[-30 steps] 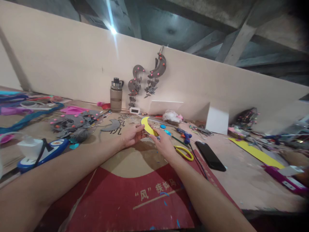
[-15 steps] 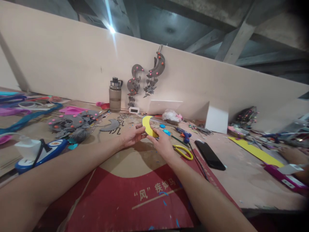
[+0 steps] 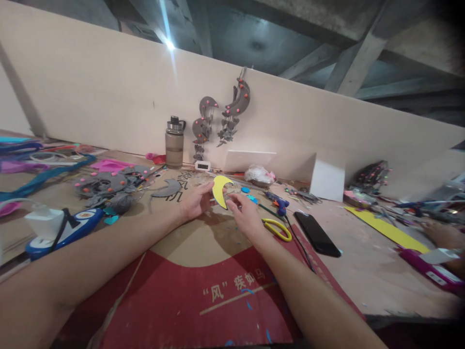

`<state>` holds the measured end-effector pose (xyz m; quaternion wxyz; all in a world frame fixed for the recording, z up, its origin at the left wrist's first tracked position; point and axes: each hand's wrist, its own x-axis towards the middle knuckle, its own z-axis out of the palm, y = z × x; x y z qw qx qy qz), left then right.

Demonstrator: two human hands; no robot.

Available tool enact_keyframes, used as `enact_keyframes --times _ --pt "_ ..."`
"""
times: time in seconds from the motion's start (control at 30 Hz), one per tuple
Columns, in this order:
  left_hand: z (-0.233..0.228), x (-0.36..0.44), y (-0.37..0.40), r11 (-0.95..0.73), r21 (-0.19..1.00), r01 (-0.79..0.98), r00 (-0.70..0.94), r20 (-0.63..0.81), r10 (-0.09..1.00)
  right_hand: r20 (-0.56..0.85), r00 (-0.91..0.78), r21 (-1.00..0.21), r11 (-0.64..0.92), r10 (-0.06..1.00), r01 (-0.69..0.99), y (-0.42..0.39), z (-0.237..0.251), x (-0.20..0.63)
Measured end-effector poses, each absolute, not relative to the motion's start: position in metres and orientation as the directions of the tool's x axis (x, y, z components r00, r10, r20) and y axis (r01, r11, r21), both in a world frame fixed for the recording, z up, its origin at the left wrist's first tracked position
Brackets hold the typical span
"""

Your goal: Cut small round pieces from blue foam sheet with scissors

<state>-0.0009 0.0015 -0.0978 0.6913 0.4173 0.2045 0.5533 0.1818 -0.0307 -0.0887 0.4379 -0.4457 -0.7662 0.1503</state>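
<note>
A yellow crescent-shaped foam cutout (image 3: 219, 190) is held upright above the cardboard work surface. My left hand (image 3: 196, 201) pinches its left edge with thumb and fingers. My right hand (image 3: 244, 215) touches its lower right edge with the fingertips. Both forearms reach out over a red and tan cardboard sheet (image 3: 203, 291). Yellow-handled scissors (image 3: 278, 229) lie just right of my right hand.
A blue glue gun (image 3: 276, 202) and a black phone (image 3: 317, 234) lie to the right. A grey water bottle (image 3: 175, 142) stands by the back wall under hanging grey moon ornaments (image 3: 221, 118). Grey foam pieces (image 3: 109, 186) lie left. A yellow strip (image 3: 387, 230) and another person's hand (image 3: 445, 236) are far right.
The yellow crescent has been turned in my fingers, its points now facing right and down. My left hand's fingers have spread more; both hands stay in the same spot.
</note>
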Motion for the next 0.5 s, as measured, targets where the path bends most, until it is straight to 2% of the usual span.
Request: enact_keyframes --times 0.1,0.17,0.3,0.4,0.5 --pt "-0.0949 -0.0003 -0.0011 0.153 0.782 -0.604 0.394 0.127 0.91 0.653 -0.075 -0.584 0.565 0.753 0.582 -0.0279 -0.0867 0.1866" --pt "-0.0941 -0.0001 -0.0033 0.24 0.78 -0.578 0.485 0.091 0.87 0.68 -0.031 -0.574 0.559 0.732 0.598 -0.026 -0.0865 0.1889" --pt "-0.0963 -0.0011 -0.0049 0.349 0.787 -0.508 0.625 0.058 0.779 0.642 -0.142 -0.57 0.593 0.753 0.569 -0.023 -0.0892 0.1887" --pt "-0.0975 -0.0025 -0.0042 0.374 0.785 -0.495 0.638 0.036 0.769 0.63 -0.255 -0.522 0.643 0.734 0.561 -0.0222 -0.0895 0.1881" --pt "-0.0968 -0.0031 -0.004 0.382 0.789 -0.481 0.64 0.018 0.768 0.637 -0.277 -0.474 0.649 0.72 0.595 -0.0232 -0.0871 0.1894"
